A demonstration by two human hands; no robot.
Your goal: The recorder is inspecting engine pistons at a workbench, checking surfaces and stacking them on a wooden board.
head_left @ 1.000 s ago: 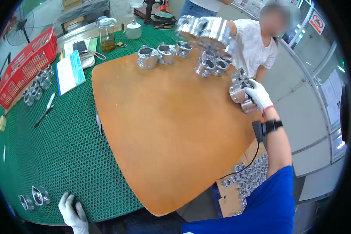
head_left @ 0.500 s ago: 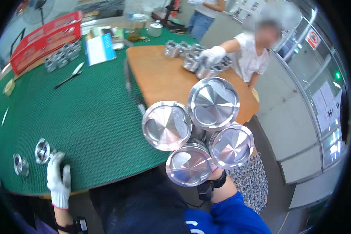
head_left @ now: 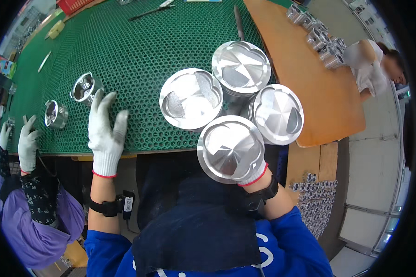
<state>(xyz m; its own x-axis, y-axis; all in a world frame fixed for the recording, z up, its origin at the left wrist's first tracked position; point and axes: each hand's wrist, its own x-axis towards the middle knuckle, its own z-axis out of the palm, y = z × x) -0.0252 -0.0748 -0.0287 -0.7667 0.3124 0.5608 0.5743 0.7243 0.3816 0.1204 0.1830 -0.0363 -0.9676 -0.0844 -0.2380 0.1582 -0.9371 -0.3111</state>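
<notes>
Right hand mostly hidden under a cluster of four shiny pistons, carried crown-up above the bench's near edge; grip on them not visible, can't tell how. Left hand gloved, fingers spread flat on green mat at near edge, just beside a loose piston, not touching it.

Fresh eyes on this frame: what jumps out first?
Four shiny pistons, crowns up, bunched in the middle of the view and carried on the right hand, of which only a bit of glove shows beneath them. The left hand, in a white glove, lies spread on the green mat, next to a single piston lying there. At the left edge, another person's gloved hand rests on the mat.
</notes>
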